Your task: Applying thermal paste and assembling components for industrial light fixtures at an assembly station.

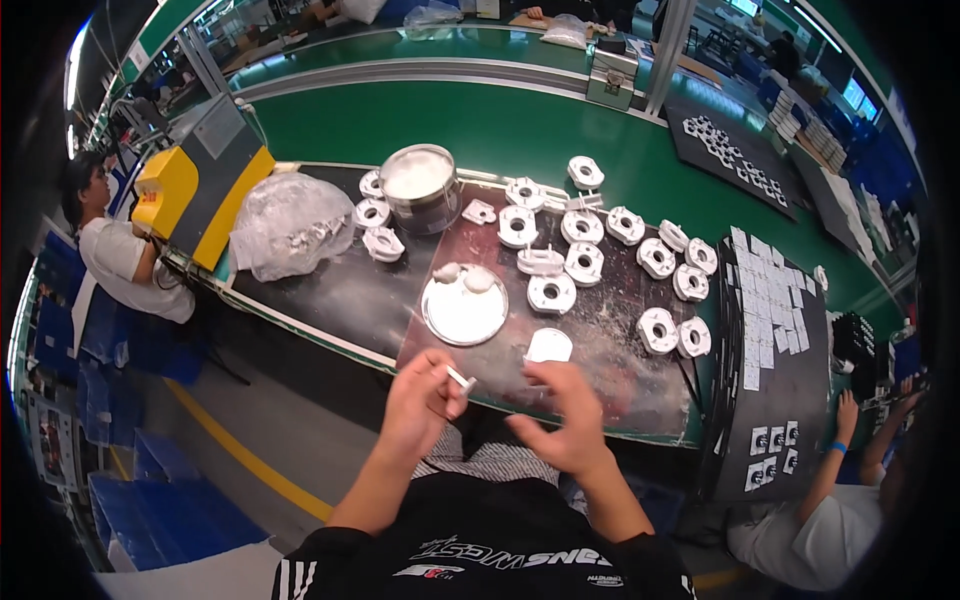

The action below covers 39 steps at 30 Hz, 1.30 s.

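My left hand (420, 402) pinches a small thin white piece (461, 380) between thumb and fingers, just in front of the table's near edge. Its exact kind I cannot make out. My right hand (568, 415) is held to the right of it, thumb and fingers apart, with nothing seen between them. Just beyond its fingertips is a flat white part (549, 346); whether they touch it I cannot tell. A round white lid (463, 318) with lumps of white paste (476, 279) lies farther in. Several white ring-shaped plastic parts (551, 293) are spread over the dark tabletop (610, 375).
A tin (425, 212) of white material stands behind the lid, beside a clear plastic bag (292, 228). At left are a yellow-grey machine (200, 185) and a co-worker (130, 240). A black board (725, 400) with white cards lies right, near another person's arm (826, 470).
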Tool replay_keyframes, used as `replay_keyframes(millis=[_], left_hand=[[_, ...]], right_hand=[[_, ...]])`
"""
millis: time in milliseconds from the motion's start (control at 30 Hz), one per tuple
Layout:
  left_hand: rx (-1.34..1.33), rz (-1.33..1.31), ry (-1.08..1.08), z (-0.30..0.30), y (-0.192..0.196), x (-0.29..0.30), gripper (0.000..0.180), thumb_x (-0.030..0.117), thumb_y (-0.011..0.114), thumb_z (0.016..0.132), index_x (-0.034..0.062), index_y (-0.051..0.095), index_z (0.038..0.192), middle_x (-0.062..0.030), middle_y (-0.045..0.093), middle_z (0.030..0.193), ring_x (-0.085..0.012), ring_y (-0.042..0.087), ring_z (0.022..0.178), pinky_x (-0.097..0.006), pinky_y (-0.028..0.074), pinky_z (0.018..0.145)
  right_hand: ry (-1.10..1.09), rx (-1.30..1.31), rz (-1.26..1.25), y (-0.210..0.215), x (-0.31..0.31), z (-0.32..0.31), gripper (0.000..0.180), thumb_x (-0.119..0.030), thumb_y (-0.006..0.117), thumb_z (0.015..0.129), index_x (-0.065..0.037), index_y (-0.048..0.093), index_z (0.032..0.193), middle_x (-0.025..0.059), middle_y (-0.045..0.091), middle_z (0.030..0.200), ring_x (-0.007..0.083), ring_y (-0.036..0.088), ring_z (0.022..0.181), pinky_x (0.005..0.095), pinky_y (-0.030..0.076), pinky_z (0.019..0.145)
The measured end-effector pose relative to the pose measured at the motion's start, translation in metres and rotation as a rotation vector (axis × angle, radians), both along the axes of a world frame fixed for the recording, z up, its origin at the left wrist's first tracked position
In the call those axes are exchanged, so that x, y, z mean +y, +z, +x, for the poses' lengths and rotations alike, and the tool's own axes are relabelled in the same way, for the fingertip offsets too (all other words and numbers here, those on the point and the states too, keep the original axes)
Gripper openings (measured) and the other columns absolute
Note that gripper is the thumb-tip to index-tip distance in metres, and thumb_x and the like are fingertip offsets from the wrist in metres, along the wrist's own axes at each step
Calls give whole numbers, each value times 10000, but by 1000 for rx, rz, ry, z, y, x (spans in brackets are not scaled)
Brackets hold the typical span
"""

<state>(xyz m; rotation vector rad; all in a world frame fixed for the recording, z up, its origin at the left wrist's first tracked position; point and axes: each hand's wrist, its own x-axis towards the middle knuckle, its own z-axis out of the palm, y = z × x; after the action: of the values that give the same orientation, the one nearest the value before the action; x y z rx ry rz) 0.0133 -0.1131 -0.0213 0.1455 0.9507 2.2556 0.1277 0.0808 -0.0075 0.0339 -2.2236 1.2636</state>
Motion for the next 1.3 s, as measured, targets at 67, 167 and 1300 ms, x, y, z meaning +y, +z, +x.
replay_keyframes(millis=[67, 167, 1300], left_hand=[[67, -60, 8, 28, -9, 6, 108, 141, 546, 1074, 39, 569, 1100, -49, 629, 843, -118, 580, 679, -251, 482, 633], [65, -70, 60, 52, -18, 3, 107, 140, 567, 1071, 41, 569, 1111, -40, 638, 892, -85, 577, 726, -228, 480, 653], [1824, -1303, -229, -307, 4, 285, 816, 332, 857, 746, 196, 493, 1463, -234, 561, 1375, -453, 516, 1305, -550, 469, 1065]], right_hand=[[100, 62, 78, 4, -10, -7, 528, -180, 891, 795, -54, 682, 1264, 110, 703, 1051, 211, 692, 911, 346, 545, 770], [264, -52, -90, -9, -18, 1, 421, -149, 887, 807, -56, 727, 1186, 91, 702, 972, 168, 687, 788, 296, 537, 677], [-693, -5, -151, -83, 35, 31, 109, 22, 745, 893, 33, 715, 997, 97, 680, 872, 188, 647, 723, 293, 512, 658]])
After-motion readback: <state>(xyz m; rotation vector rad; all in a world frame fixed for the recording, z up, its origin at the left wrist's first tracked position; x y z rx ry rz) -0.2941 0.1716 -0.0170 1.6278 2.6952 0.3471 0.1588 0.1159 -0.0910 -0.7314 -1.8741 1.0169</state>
